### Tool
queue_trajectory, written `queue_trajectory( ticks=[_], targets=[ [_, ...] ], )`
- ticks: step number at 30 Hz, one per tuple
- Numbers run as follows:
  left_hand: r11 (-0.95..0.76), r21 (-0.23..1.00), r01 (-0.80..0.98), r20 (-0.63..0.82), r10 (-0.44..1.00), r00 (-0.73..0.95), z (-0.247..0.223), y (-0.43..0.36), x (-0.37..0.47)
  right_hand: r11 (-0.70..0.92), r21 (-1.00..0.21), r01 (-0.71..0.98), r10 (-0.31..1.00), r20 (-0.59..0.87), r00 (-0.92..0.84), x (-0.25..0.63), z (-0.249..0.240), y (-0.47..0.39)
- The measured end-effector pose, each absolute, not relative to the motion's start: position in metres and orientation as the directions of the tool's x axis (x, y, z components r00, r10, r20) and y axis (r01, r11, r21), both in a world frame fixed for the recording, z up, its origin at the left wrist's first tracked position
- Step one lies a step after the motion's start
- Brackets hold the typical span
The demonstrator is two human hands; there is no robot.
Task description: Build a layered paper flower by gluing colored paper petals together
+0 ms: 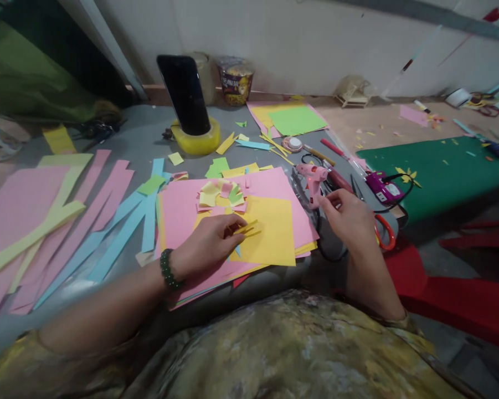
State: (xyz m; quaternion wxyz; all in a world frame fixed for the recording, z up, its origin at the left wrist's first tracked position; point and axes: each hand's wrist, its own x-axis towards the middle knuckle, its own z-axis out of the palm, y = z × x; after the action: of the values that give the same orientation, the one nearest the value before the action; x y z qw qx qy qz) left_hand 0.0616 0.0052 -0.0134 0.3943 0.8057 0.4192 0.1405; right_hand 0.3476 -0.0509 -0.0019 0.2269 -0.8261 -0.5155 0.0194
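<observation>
My left hand [211, 244], a dark green bead bracelet at its wrist, pinches a few thin yellow paper strips [252, 228]. It is above a yellow sheet [274, 235] that lies on a stack of pink sheets [269, 185]. Just beyond it, a small cluster of curled paper pieces [220, 194] in yellow, pink and green rests on the stack. On the right, the thumb and fingers of my right hand [349, 216] close on the lower handle of a pink glue gun [313, 180], whose nozzle points left.
A phone [185, 94] leans upright in a yellow tape roll [197, 138]. Paper strips [120, 238] spread across the left. Orange-handled scissors [384, 233] and a purple power strip [384, 188] sit at right, by a green board [440, 172]. A noodle cup [236, 80] stands behind.
</observation>
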Motion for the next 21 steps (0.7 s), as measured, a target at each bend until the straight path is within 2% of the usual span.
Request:
queue_trajectory(
  ticks=[4, 8, 11, 14, 16, 19, 21],
  targets=[
    [-0.331, 0.736, 0.591, -0.129, 0.788, 0.602, -0.012, 0.005, 0.063, -0.403, -0.381, 0.832, 0.856, 0.163, 0.490, 0.352, -0.005, -0.036],
    [-0.358, 0.719, 0.596, -0.113, 0.786, 0.608, -0.013, 0.004, 0.063, -0.427, -0.300, 0.853, 0.885, 0.057, 0.463, 0.344, -0.011, -0.017],
    [-0.384, 0.707, 0.594, -0.093, 0.782, 0.616, -0.014, 0.004, 0.064, -0.432, -0.304, 0.849, 0.872, 0.099, 0.479, 0.341, -0.015, -0.006],
    [-0.397, 0.702, 0.591, -0.094, 0.771, 0.630, -0.014, 0.005, 0.064, -0.385, -0.397, 0.833, 0.828, 0.251, 0.502, 0.344, -0.013, -0.006],
    [-0.392, 0.710, 0.585, -0.100, 0.767, 0.634, -0.013, 0.006, 0.065, -0.322, -0.503, 0.802, 0.785, 0.332, 0.523, 0.347, -0.005, -0.016],
    [-0.367, 0.727, 0.581, -0.116, 0.768, 0.630, -0.014, 0.006, 0.065, -0.209, -0.658, 0.724, 0.825, 0.279, 0.491, 0.351, 0.013, -0.044],
    [-0.352, 0.735, 0.579, -0.124, 0.771, 0.625, -0.015, 0.007, 0.065, -0.133, -0.709, 0.693, 0.912, 0.185, 0.365, 0.349, 0.023, -0.066]
  ],
)
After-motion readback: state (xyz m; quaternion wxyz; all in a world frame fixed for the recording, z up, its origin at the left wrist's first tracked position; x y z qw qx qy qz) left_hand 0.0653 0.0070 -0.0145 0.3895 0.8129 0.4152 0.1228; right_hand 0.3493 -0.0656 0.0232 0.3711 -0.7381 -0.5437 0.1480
